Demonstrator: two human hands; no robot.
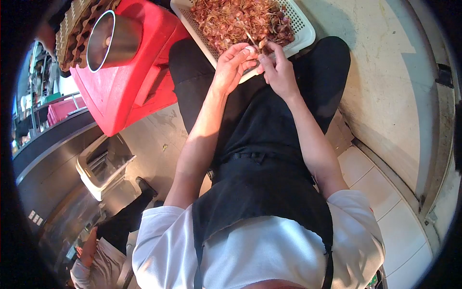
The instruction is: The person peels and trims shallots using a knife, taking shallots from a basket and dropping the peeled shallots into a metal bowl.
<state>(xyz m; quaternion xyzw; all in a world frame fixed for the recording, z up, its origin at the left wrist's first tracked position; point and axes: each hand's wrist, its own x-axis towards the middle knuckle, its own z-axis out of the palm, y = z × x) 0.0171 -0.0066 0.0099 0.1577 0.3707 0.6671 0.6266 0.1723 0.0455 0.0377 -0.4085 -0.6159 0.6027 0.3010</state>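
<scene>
Both hands meet above the near edge of a white perforated basket (301, 24) that rests by my knees. A heap of reddish-brown shallots and papery skins (236, 21) fills it. My left hand (233, 66) is closed, its fingertips pinching a small pale bulb, apparently a shallot (250, 49). Close beside it, my right hand (279, 73) is closed too, thumb against fingers. A thin pale blade, seemingly a small knife (249, 37), points up and left from between the hands. Its handle is mostly hidden by the fingers. Something brown shows at my right fingertips.
To the left, a red plastic stool or bin (159, 33) carries a metal pot (122, 41) lying tilted and egg trays (77, 29). A pale wall (385, 86) stands close on the right. Lower left are a white-framed container (103, 166) and another person (108, 255).
</scene>
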